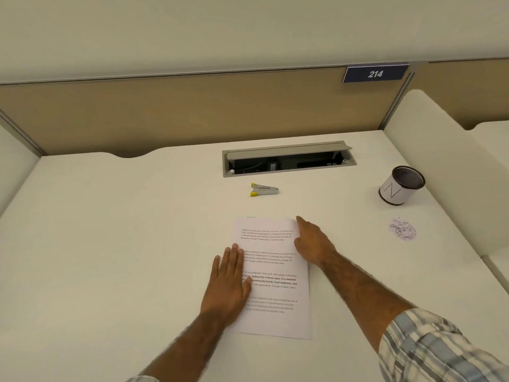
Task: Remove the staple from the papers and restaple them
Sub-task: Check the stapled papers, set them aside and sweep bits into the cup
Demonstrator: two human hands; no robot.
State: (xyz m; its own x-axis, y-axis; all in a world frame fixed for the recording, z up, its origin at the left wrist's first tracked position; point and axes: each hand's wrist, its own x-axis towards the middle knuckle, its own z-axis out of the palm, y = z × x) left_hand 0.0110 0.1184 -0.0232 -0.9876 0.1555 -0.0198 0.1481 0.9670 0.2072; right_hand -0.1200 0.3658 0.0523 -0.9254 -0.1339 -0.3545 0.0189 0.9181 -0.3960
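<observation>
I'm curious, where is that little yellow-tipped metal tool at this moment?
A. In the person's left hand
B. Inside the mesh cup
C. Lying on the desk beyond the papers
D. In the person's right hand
C: the yellow-tipped tool lies alone on the desk beyond the papers, while the left hand and right hand both rest on the sheets and hold nothing.

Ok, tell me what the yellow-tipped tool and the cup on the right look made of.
The yellow-tipped tool has a shiny silver body, likely metal by its sheen; its yellow ends look like matte plastic. The cup is dark mesh, probably wire, seen at the rim and inside; a white wrap, seemingly paper, covers its outside.
</observation>
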